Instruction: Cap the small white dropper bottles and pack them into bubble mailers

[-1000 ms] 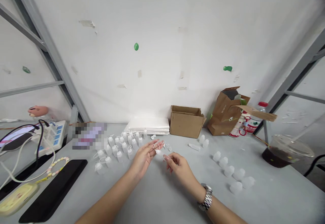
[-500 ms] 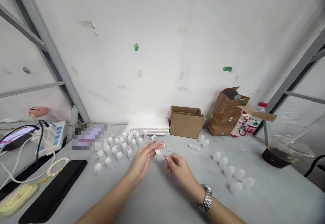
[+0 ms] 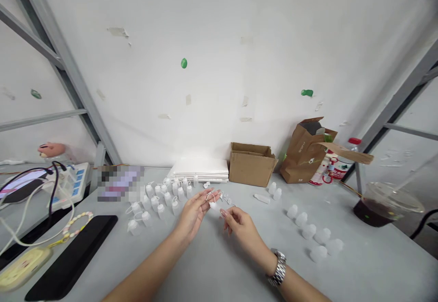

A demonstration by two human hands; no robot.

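In the middle of the desk my two hands meet at one small translucent squeeze bottle (image 3: pixel 214 206) with a white cap and a looped strap. My left hand (image 3: pixel 194 213) has its thumb and fingers closed at the cap end, the strap arching over the fingers. The bottle's lower end is pinched by my right hand (image 3: pixel 237 222), whose fingertips partly cover it. Just beyond my fingers lie loose white strapped caps (image 3: pixel 225 198). Left of my left hand stand several capped bottles (image 3: pixel 160 210). To the right are several bottles without strapped caps (image 3: pixel 309 231), and another bottle (image 3: pixel 262 198) lies on its side.
Against the wall are a white stack (image 3: pixel 200 170), an open cardboard box (image 3: pixel 251 165) and a brown paper bag (image 3: pixel 301 153). A dark drink in a plastic cup (image 3: pixel 376 208) stands right. At left are a black slab (image 3: pixel 73 258), cables and a power strip (image 3: pixel 79 183).
Both hands stay in nearly the same place around the bottle. Only a very slight shift of the bottle and fingers shows.
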